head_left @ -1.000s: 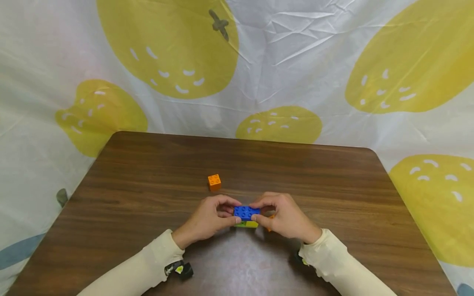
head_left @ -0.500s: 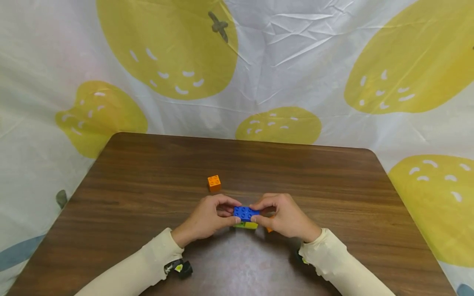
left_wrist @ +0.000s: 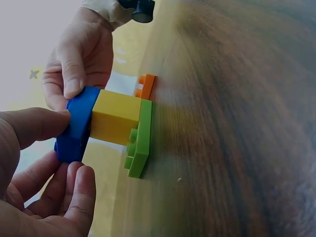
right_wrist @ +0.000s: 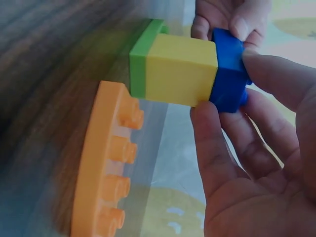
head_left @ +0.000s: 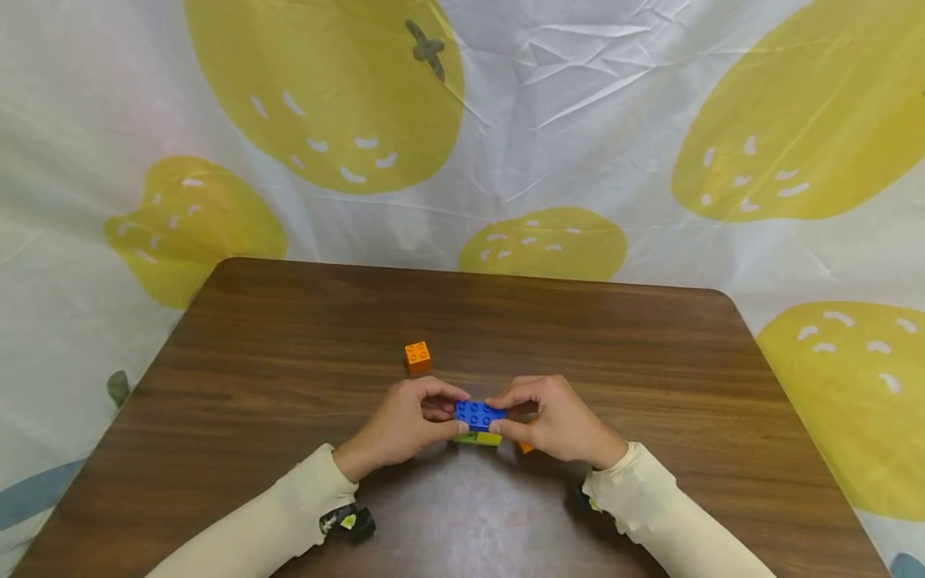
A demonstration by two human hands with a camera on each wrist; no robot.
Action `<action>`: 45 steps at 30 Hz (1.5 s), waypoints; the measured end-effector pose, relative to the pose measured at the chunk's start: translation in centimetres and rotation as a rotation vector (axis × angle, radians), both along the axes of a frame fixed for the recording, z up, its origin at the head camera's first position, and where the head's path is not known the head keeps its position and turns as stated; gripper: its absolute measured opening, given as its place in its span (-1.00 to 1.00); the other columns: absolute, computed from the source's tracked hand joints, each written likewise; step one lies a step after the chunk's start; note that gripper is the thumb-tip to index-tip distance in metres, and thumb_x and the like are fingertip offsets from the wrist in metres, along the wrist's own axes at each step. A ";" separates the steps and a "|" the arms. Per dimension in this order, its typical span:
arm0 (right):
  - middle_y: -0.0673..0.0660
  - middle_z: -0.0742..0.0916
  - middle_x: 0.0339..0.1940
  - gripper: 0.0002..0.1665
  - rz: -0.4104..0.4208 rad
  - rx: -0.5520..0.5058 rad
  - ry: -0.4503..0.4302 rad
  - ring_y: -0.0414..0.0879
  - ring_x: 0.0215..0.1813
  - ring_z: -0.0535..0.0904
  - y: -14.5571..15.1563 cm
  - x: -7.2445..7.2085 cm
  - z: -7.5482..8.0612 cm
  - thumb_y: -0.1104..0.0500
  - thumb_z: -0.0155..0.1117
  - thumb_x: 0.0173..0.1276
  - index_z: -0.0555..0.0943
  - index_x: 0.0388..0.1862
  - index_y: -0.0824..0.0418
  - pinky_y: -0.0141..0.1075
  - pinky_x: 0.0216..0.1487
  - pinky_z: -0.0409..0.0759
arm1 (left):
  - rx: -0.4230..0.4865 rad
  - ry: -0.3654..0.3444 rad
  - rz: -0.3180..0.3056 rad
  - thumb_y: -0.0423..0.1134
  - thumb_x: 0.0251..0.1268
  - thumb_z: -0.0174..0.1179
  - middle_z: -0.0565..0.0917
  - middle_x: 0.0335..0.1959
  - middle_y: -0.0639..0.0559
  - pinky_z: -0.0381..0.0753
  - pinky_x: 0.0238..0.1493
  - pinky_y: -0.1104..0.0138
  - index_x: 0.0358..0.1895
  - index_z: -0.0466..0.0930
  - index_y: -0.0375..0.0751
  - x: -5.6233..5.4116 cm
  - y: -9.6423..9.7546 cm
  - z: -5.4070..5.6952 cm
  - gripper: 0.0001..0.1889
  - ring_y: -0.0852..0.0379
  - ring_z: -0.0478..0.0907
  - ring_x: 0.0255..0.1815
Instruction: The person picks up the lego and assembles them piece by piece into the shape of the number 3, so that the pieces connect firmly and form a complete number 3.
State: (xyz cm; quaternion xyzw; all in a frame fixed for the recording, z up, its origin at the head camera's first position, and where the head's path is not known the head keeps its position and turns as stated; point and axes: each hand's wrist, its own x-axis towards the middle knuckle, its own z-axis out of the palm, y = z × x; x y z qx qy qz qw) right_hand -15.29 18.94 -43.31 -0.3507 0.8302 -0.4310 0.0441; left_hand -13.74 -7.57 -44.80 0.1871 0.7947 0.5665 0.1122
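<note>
A blue studded brick (head_left: 474, 414) sits over a yellow block (left_wrist: 116, 116), which stands on one end of a flat green brick (left_wrist: 142, 148) on the table. My left hand (head_left: 400, 421) pinches the blue brick's left end between thumb and fingers. At its right end, my right hand (head_left: 560, 419) holds the same brick with thumb and fingers. In the right wrist view, one right fingertip also touches the yellow block's edge near the blue brick. The blue brick rests against the yellow block; whether it is fully pressed on I cannot tell.
A flat orange brick (right_wrist: 96, 163) lies beside the green one, partly hidden under my right hand in the head view. Farther back on the brown wooden table (head_left: 325, 313) stands an orange square brick (head_left: 417, 358). A lemon-patterned cloth (head_left: 499, 144) hangs behind the table.
</note>
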 end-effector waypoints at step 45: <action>0.13 0.86 -0.02 -0.77 -0.061 0.068 -0.040 -0.19 -0.06 0.78 -1.7 -2.1 2.8 0.13 0.48 0.43 0.80 0.03 0.10 -0.28 -0.02 0.80 | -0.001 0.001 -0.049 -0.31 0.24 0.53 0.72 0.06 -0.17 0.78 0.04 0.35 0.14 0.70 -0.29 0.2 -0.2 -0.1 -0.59 0.07 0.72 -0.03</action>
